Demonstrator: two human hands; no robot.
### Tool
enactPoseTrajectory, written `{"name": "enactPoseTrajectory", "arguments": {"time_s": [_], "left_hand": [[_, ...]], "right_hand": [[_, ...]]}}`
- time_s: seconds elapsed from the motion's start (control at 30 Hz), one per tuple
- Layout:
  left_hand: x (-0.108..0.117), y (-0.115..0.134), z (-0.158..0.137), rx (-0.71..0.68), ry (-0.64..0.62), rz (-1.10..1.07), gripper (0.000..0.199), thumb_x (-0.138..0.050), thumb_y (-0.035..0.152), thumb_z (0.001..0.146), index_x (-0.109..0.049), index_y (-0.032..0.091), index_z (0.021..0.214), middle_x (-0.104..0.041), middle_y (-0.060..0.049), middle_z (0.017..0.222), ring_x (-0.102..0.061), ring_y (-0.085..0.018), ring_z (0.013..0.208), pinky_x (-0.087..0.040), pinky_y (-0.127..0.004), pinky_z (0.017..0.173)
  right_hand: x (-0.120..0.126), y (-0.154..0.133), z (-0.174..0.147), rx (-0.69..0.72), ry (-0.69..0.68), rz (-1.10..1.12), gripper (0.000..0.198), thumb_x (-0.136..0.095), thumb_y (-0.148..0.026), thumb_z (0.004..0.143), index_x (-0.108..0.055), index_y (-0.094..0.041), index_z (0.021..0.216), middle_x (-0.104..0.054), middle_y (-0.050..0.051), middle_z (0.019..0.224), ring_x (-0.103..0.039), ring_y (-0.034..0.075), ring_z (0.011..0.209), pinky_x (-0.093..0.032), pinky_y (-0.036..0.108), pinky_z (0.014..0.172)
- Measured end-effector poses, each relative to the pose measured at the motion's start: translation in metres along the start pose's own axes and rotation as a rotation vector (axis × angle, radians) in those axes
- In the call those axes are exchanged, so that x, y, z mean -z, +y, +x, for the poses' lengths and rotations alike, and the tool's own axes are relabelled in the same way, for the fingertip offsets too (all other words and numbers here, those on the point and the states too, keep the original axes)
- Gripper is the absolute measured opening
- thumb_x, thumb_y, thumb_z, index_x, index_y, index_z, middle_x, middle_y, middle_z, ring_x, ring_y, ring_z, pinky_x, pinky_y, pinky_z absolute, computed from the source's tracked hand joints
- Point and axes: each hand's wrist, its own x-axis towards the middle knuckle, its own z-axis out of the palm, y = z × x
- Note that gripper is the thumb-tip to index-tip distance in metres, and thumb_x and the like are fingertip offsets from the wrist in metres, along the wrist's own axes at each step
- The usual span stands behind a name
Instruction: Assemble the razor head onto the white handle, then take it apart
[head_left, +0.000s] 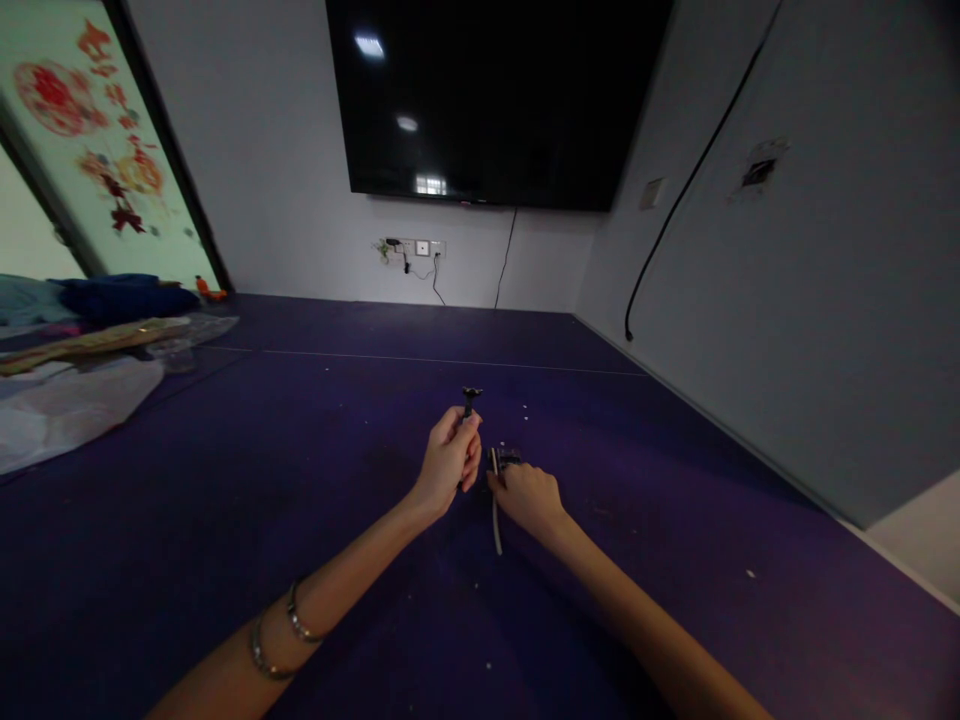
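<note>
My left hand [448,462] is closed around the thin handle of a small black T-shaped tool [471,396] that looks like a razor, its head pointing up and away. To the right of it, my right hand [531,497] is low over the floor with curled fingers. Those fingertips grip a narrow pale strip [496,530], which bends down toward me. Just beyond the fingers lies a small dark object [510,456], partly covered by the hand; its kind is unclear.
Both arms reach over a purple floor covering [300,580] with small white scraps on it. Clear plastic [97,405], cardboard [90,345] and dark blue cloth [127,297] are piled at the left. A television [502,100] hangs above wall sockets [422,248]; a black cable [675,205] hangs at the right.
</note>
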Motion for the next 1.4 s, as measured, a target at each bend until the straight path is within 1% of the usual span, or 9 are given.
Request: {"name": "enactPoseTrajectory", "arguments": {"time_s": [0.1, 0.17, 0.27, 0.4, 0.53, 0.73, 1.2, 1.3, 1.4], "left_hand": [[0.001, -0.004, 0.001, 0.012, -0.008, 0.033, 0.021, -0.053, 0.039, 0.081, -0.043, 0.02, 0.08, -0.036, 0.011, 0.049, -0.024, -0.002, 0.029, -0.02, -0.012, 0.026], [0.002, -0.008, 0.002, 0.003, -0.028, 0.067, 0.021, -0.052, 0.039, 0.082, -0.043, 0.02, 0.082, -0.036, 0.011, 0.05, -0.026, -0.002, 0.03, -0.022, -0.013, 0.028], [0.004, -0.015, 0.004, -0.03, -0.065, 0.128, 0.02, -0.051, 0.039, 0.082, -0.044, 0.02, 0.083, -0.039, 0.009, 0.053, -0.034, -0.004, 0.036, -0.028, -0.016, 0.035], [0.007, -0.025, 0.007, -0.08, -0.092, 0.198, 0.019, -0.05, 0.037, 0.083, -0.048, 0.018, 0.083, -0.045, 0.005, 0.059, -0.046, -0.008, 0.054, -0.034, -0.019, 0.05], [0.01, -0.035, 0.009, -0.107, -0.121, 0.227, 0.017, -0.049, 0.035, 0.083, -0.049, 0.017, 0.083, -0.048, 0.003, 0.062, -0.046, -0.01, 0.059, -0.036, -0.022, 0.059], [0.016, -0.047, 0.011, -0.097, -0.142, 0.213, 0.02, -0.05, 0.038, 0.083, -0.049, 0.018, 0.083, -0.048, 0.003, 0.063, -0.046, -0.011, 0.061, -0.036, -0.024, 0.062], [0.015, -0.052, 0.011, -0.058, -0.101, 0.178, 0.022, -0.053, 0.04, 0.081, -0.049, 0.018, 0.083, -0.048, 0.003, 0.061, -0.047, -0.01, 0.057, -0.035, -0.022, 0.057], [0.015, -0.052, 0.011, -0.058, -0.082, 0.184, 0.023, -0.053, 0.041, 0.08, -0.049, 0.018, 0.082, -0.048, 0.004, 0.061, -0.048, -0.01, 0.057, -0.035, -0.021, 0.056], [0.015, -0.053, 0.011, -0.068, -0.066, 0.194, 0.022, -0.054, 0.04, 0.08, -0.049, 0.018, 0.081, -0.049, 0.004, 0.061, -0.048, -0.009, 0.056, -0.036, -0.021, 0.056]], "right_hand": [[0.011, 0.018, 0.011, -0.03, 0.019, 0.015, 0.046, -0.033, -0.044, 0.089, -0.07, -0.017, 0.084, -0.069, 0.015, 0.085, -0.066, 0.025, 0.08, -0.046, 0.033, 0.069], [0.015, 0.033, 0.02, -0.014, 0.039, 0.04, 0.039, -0.036, -0.04, 0.088, -0.069, -0.019, 0.086, -0.069, 0.012, 0.086, -0.065, 0.023, 0.081, -0.045, 0.031, 0.069], [0.016, 0.052, 0.032, 0.072, 0.055, 0.111, 0.029, -0.043, -0.033, 0.086, -0.068, -0.021, 0.094, -0.066, 0.008, 0.095, -0.063, 0.02, 0.085, -0.043, 0.027, 0.071], [0.006, 0.064, 0.042, 0.235, 0.003, 0.216, 0.028, -0.046, -0.027, 0.084, -0.068, -0.022, 0.101, -0.062, 0.007, 0.1, -0.06, 0.016, 0.089, -0.042, 0.024, 0.078], [-0.003, 0.065, 0.046, 0.285, -0.027, 0.257, 0.029, -0.046, -0.027, 0.085, -0.068, -0.021, 0.103, -0.061, 0.007, 0.1, -0.059, 0.015, 0.09, -0.042, 0.024, 0.082], [-0.01, 0.064, 0.045, 0.308, -0.015, 0.282, 0.028, -0.047, -0.029, 0.085, -0.067, -0.022, 0.102, -0.059, 0.007, 0.1, -0.058, 0.015, 0.09, -0.043, 0.024, 0.082], [-0.01, 0.063, 0.042, 0.285, 0.087, 0.291, 0.018, -0.049, -0.023, 0.083, -0.065, -0.019, 0.09, -0.059, 0.006, 0.099, -0.059, 0.014, 0.086, -0.044, 0.023, 0.075], [-0.006, 0.063, 0.045, 0.268, 0.112, 0.376, 0.019, -0.049, -0.022, 0.082, -0.066, -0.018, 0.09, -0.064, 0.005, 0.091, -0.06, 0.016, 0.083, -0.045, 0.026, 0.075], [-0.001, 0.065, 0.049, 0.278, 0.125, 0.544, 0.02, -0.049, -0.021, 0.081, -0.067, -0.016, 0.088, -0.068, 0.006, 0.082, -0.062, 0.016, 0.076, -0.048, 0.028, 0.071]]}}
